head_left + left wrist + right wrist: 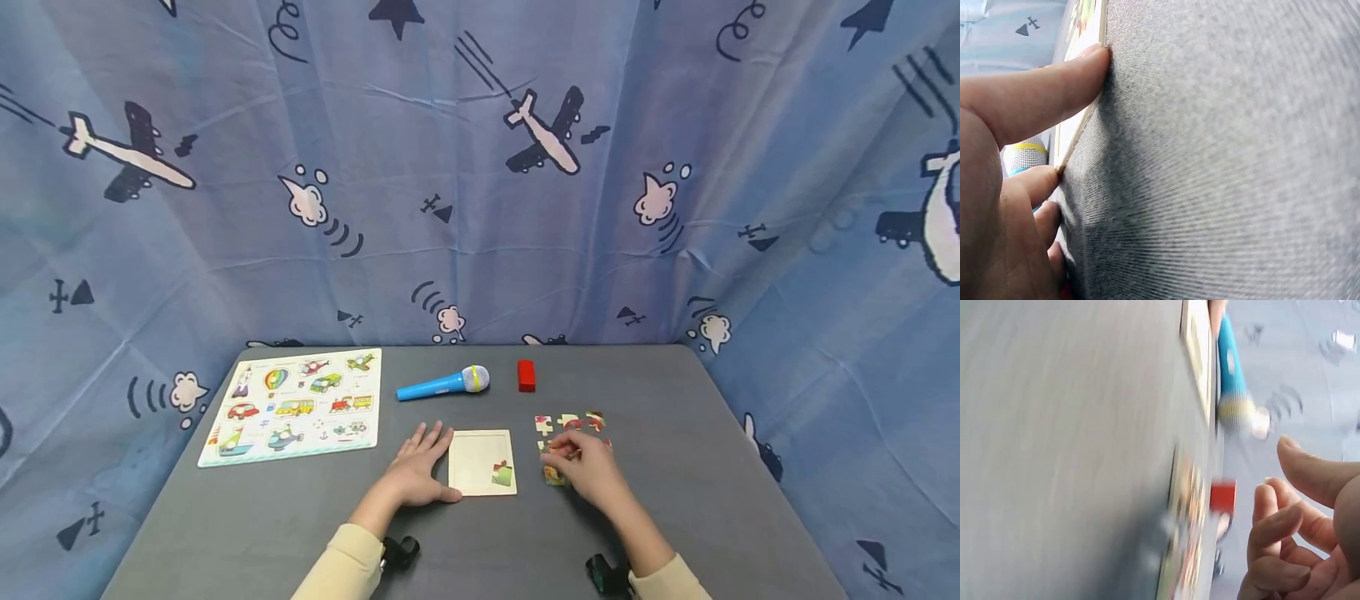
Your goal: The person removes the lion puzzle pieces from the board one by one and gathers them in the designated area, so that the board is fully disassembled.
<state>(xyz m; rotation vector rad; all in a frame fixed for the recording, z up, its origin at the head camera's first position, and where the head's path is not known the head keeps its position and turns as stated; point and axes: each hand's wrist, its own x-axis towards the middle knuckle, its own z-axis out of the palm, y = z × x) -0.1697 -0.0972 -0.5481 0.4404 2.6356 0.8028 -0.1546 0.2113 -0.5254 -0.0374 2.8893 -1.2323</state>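
Note:
A small square wooden puzzle tray [472, 467] lies at the middle of the table, with green and red jigsaw pieces [502, 476] in its lower right corner. My left hand [415, 477] is spread flat beside it, thumb and index fingertips at its left edge; the left wrist view shows the thumb [1054, 94] against the rim. Over a group of loose jigsaw pieces [543, 426] hovers my right hand [591, 473], covering some of them. In the right wrist view its thumb stands apart from the loosely bent fingers [1277, 528], with nothing between them.
A blue toy microphone [438, 387] lies behind the tray, and a red block [527, 376] is to its right. At the left lies a large picture board [300, 408] with vehicles on it. A blue printed curtain [465, 208] surrounds the grey table [480, 550].

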